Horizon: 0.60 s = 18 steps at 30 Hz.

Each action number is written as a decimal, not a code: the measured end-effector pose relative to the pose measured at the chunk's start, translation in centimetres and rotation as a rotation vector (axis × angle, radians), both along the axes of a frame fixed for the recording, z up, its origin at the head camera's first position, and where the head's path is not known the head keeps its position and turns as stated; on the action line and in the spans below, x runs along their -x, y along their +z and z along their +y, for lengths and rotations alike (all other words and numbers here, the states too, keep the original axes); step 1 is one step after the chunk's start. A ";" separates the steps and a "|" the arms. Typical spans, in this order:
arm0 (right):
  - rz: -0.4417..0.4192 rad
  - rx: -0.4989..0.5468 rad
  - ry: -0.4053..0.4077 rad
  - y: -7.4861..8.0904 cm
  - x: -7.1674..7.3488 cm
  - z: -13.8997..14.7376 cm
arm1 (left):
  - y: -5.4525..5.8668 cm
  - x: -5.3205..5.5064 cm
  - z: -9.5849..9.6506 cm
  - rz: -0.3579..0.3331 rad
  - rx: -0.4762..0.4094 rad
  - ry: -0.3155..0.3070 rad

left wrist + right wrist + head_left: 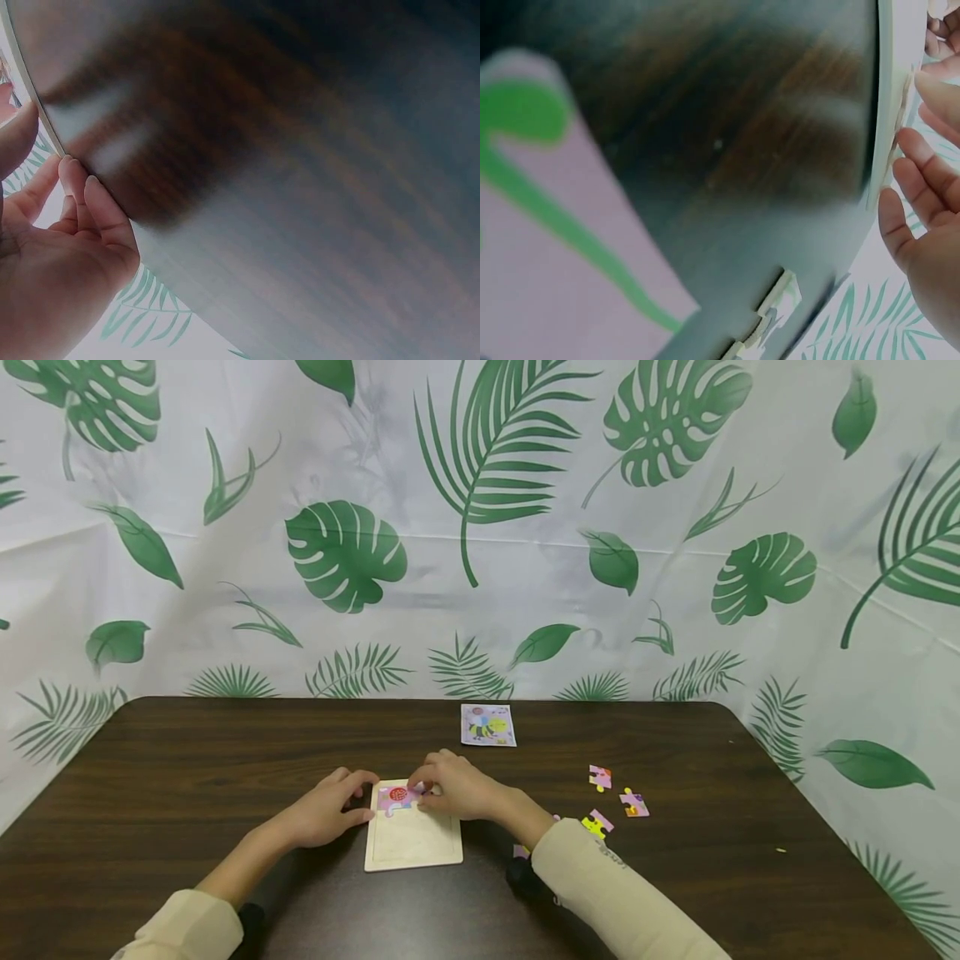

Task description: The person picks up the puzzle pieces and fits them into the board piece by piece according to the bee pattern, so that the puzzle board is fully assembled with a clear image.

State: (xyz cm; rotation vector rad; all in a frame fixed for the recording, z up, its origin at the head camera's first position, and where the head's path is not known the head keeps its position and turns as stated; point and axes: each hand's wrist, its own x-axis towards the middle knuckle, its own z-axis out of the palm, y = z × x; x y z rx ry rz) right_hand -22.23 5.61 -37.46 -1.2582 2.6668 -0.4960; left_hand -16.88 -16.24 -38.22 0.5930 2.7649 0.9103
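A pale wooden puzzle tray (415, 843) lies on the table. In its upper left part are joined lilac puzzle pieces with a red round patch (398, 794). My left hand (327, 807) holds the tray's left edge near the top corner, thumb and fingertips at the rim; the left wrist view shows this hand (67, 255) at the same rim. My right hand (455, 787) reaches over the tray's top right part, thumb and forefinger around a puzzle piece that they mostly cover. The right wrist view shows that hand (930, 202) with its fingertips at the tray's edge (885, 90).
Loose puzzle pieces lie to the right, among them a pink one (600, 777), a lilac one (634, 803) and a yellow one (596, 824). My right forearm partly covers others. A bee picture card (488, 726) lies near the dark table's (247, 752) back edge, before a leaf-patterned cloth (525, 610).
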 end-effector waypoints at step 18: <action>-0.105 0.075 0.002 1.2 0.5 2.0 | -0.1 0.0 0.1 0.014 -0.004 -0.003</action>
